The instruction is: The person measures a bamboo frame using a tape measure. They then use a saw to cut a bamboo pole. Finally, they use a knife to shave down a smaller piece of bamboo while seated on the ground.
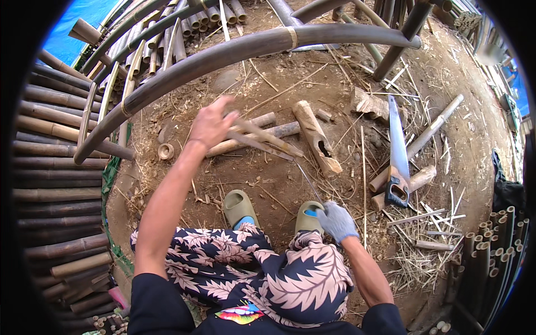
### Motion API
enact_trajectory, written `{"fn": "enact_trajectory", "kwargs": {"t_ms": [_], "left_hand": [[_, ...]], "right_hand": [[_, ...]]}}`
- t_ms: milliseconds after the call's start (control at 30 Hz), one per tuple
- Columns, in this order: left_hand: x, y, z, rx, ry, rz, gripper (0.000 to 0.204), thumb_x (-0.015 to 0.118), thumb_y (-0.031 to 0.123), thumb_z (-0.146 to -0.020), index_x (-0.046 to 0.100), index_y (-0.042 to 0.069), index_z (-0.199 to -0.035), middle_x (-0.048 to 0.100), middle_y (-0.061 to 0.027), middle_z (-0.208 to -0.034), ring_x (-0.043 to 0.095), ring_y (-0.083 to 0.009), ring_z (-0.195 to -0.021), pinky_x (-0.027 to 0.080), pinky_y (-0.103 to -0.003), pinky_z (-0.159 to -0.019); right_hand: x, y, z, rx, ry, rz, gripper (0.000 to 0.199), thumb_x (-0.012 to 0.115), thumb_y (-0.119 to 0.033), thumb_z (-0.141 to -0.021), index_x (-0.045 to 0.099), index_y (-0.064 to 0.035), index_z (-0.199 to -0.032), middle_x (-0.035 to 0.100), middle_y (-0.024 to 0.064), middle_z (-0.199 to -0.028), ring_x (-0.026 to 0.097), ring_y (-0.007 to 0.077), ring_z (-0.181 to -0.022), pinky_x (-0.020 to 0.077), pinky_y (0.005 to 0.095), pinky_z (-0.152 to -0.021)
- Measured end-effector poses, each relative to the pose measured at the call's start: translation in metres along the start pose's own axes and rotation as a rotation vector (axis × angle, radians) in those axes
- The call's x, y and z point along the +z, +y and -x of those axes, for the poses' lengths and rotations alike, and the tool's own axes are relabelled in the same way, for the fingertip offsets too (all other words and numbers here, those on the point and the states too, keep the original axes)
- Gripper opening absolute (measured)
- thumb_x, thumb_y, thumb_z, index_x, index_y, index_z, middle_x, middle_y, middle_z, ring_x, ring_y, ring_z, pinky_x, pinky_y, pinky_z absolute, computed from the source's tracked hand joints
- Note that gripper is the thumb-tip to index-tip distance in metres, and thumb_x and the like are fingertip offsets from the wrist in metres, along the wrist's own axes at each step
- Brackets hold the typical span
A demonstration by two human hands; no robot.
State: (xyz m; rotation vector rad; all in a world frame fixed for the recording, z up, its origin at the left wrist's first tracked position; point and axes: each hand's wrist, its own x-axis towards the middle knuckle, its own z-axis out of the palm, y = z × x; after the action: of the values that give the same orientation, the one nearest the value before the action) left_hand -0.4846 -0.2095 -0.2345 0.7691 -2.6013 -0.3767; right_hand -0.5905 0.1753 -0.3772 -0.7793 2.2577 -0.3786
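Bare and slightly blurred, my left hand (212, 121) is closed around the upper end of a split bamboo piece (271, 139), held slanting over the dirt in front of me. Its two strips lie close together toward the lower end. My right hand (336, 221), in a grey knit glove, is closed low by my right foot. From it a thin, dark blade (307, 178), apparently a knife, reaches up to the bamboo's lower end; the fingers hide its handle. Just beyond the split piece lie bamboo poles (285, 129) and a short log with a hole (318, 142).
A curved bamboo rail (245, 49) arches across the far side. At right a handsaw (398, 151) leans on bamboo lengths, near a heap of shavings (421, 259). Bundled bamboo tubes (497, 245) stand at lower right. Stacked poles (61, 194) line the left.
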Motion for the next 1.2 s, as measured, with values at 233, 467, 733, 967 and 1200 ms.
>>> {"fn": "enact_trajectory", "kwargs": {"t_ms": [233, 467, 733, 967, 1200], "left_hand": [[0.005, -0.061, 0.094, -0.404, -1.163, 0.228, 0.036, 0.074, 0.035, -0.087, 0.074, 0.005, -0.108, 0.074, -0.0092, -0.095, 0.070, -0.0159, -0.086, 0.057, -0.033, -0.076], [0.090, 0.036, 0.171, -1.221, -0.917, 1.254, 0.011, 0.053, 0.001, -0.095, 0.055, -0.002, -0.106, 0.063, -0.0116, -0.090, 0.068, -0.0237, -0.078, 0.062, -0.038, -0.073], [0.047, 0.107, 0.155, -0.800, -0.564, 1.117, 0.026, 0.052, 0.021, -0.103, 0.061, -0.001, -0.114, 0.065, -0.0072, -0.090, 0.059, -0.0091, -0.063, 0.048, -0.023, -0.051], [0.043, 0.126, 0.131, -0.463, -0.315, 0.732, 0.026, 0.060, 0.019, -0.100, 0.065, -0.006, -0.102, 0.055, -0.0018, -0.079, 0.048, -0.0067, -0.061, 0.041, -0.026, -0.055], [0.038, 0.133, 0.133, -0.442, -0.348, 0.694, 0.028, 0.057, 0.016, -0.100, 0.065, -0.003, -0.120, 0.054, -0.0015, -0.082, 0.051, -0.0077, -0.063, 0.043, -0.025, -0.057]], "right_hand": [[-0.017, 0.074, 0.046, 0.129, 0.190, -0.174, 0.029, 0.061, -0.025, -0.083, 0.064, -0.0031, -0.102, 0.066, 0.0245, -0.091, 0.066, 0.0409, -0.086, 0.0519, 0.0453, -0.076], [-0.052, 0.020, 0.010, -0.140, 0.480, -0.268, 0.037, 0.069, -0.025, -0.085, 0.057, -0.0046, -0.113, 0.064, 0.0185, -0.085, 0.065, 0.0349, -0.076, 0.0504, 0.0442, -0.069], [-0.084, -0.055, -0.030, -0.532, 0.643, -0.212, 0.043, 0.073, -0.038, -0.085, 0.063, -0.0052, -0.111, 0.070, 0.0174, -0.088, 0.069, 0.0359, -0.078, 0.0546, 0.0437, -0.069], [-0.088, -0.094, -0.010, -0.564, 0.295, -0.101, 0.043, 0.070, -0.051, -0.085, 0.062, -0.0091, -0.085, 0.065, 0.0131, -0.067, 0.067, 0.0335, -0.063, 0.0522, 0.0440, -0.058], [-0.099, -0.082, -0.038, -0.368, 0.444, -0.102, 0.044, 0.067, -0.052, -0.088, 0.059, -0.0091, -0.081, 0.064, 0.0153, -0.064, 0.068, 0.0331, -0.063, 0.0530, 0.0443, -0.057]]}}
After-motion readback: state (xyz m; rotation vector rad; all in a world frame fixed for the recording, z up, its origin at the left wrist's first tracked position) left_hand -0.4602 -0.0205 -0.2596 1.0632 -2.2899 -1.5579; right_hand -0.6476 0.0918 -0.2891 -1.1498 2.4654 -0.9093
